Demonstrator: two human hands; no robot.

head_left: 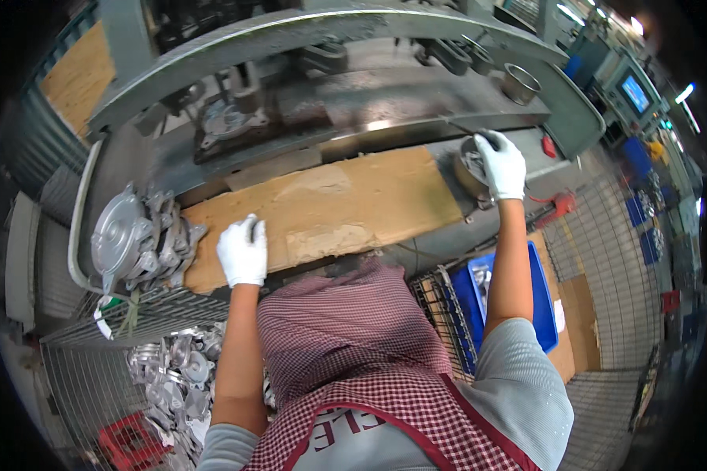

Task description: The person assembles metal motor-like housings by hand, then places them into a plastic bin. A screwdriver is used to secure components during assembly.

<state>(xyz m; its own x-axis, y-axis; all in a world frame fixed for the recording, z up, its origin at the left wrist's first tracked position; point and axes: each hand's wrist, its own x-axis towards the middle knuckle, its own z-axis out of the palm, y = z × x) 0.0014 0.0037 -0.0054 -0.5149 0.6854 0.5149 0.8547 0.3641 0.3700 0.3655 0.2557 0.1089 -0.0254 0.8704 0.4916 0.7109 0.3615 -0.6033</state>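
My right hand [503,166], in a white glove, is at the rim of a round metal pot [471,174] at the right end of the bench. Its fingers are closed round a thin dark rod [465,128], whose kind I cannot make out. Grey pieces show inside the pot. My left hand [243,251], also gloved in white, is over the left part of a worn brown board [346,206]. Its fingers are curled in, and nothing shows between them. Just left of it, grey cast-metal parts [122,231] stand stacked at the board's end.
Behind the board is a machine bed [353,98] with a metal fixture [228,125], below a curved grey beam [330,25]. A wire cage of castings [177,377] stands lower left. Blue trays [543,306] lie lower right; a steel bowl [520,85] sits far right.
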